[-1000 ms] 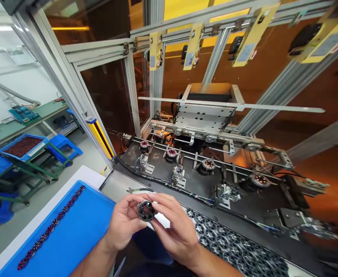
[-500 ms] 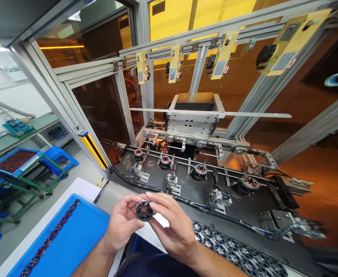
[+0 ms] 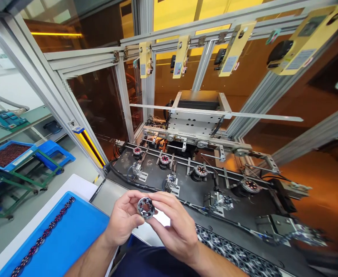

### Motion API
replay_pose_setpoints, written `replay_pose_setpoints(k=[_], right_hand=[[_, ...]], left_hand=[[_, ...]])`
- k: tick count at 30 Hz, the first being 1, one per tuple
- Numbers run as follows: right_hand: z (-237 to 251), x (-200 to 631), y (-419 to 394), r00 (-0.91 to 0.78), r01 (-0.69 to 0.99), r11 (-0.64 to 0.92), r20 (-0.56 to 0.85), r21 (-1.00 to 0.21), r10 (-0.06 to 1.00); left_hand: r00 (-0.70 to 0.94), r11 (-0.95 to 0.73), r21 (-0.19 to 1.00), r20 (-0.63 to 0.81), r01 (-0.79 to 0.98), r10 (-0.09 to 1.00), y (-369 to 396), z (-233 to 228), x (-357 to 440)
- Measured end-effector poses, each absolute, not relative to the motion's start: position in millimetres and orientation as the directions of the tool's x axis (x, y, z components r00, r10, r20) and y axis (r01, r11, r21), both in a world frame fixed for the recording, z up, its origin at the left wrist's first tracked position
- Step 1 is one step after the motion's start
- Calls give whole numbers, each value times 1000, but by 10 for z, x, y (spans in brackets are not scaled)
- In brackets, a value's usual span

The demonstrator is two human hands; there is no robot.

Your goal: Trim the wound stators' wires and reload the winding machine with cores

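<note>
- Your fingertips (image 3: pixel 154 197) pinch a small round metal ring part (image 3: pixel 146 207) w/ dark slots round its inner edge; it's held up in front of you, face toward you, between both hands, above the near edge of the bench.
- Your left hand (image 3: pixel 125 220): thumb + curled fingers closed on the part's left rim.
- Your right hand (image 3: pixel 176 227): thumb under, forefinger over the part's right rim, other fingers loosely bent behind.
- Just under the hands: a white bench edge (image 3: pixel 79 184) and your dark blue lap.
- Left of your left forearm: blue tray (image 3: pixel 79 231) w/ a single row of small dark red rings (image 3: pixel 44 234) running diag. along it.
- Right of your right wrist: black tray of round parts (image 3: pixel 229 254), packed close.
- Beyond the hands: black machine deck (image 3: pixel 192 192) w/ four round fixtures (image 3: pixel 165 159) in a row, each w/ a reddish center; cables run along its front.
- Behind that: alu-frame enclosure (image 3: pixel 122 96) w/ amber panels, yellow tags (image 3: pixel 146 57) hanging along the top rail.
- Far left: blue bin (image 3: pixel 7 154) of dark red parts on a green stand.
</note>
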State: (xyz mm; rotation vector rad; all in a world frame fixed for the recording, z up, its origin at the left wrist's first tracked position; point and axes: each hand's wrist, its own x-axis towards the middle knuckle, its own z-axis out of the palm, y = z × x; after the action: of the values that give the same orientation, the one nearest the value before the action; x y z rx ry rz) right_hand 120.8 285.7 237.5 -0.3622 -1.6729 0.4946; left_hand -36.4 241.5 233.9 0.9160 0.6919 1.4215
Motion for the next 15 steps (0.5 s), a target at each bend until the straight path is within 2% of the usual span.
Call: replay_pose_setpoints(k=[15], right_hand=[[2327, 1244, 2902, -144, 22, 850, 839, -527, 524]], left_hand=[[128, -9, 869, 83, -495, 988, 2458, 2257, -380]])
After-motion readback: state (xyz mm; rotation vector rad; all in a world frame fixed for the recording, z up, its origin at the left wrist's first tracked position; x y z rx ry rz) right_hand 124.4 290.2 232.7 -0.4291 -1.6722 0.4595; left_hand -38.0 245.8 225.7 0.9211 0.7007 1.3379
